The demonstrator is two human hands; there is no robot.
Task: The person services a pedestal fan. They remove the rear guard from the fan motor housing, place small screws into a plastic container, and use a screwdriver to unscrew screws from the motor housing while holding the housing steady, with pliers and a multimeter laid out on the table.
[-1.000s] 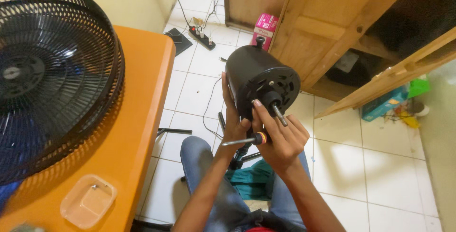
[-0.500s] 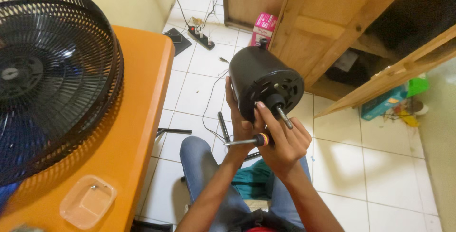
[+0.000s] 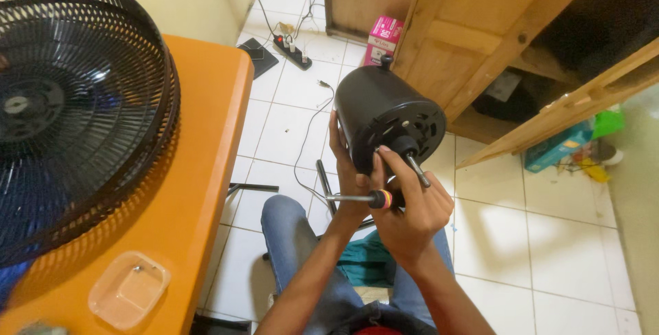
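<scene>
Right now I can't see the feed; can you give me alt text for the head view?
Two hands hold a black fan motor over the lap: the left hand cups its side, the right hand holds a screwdriver and touches the motor's front by the shaft. Fan guards lie on an orange table to the left.

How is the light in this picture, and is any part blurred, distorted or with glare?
Head view: soft light, with glare on the white floor tiles and a dull sheen on the black motor housing. The fan grille bulges at the left edge, wide-angle stretched. The hands, left and right, and the screwdriver look sharp; the cabinet interior is dark.
</scene>
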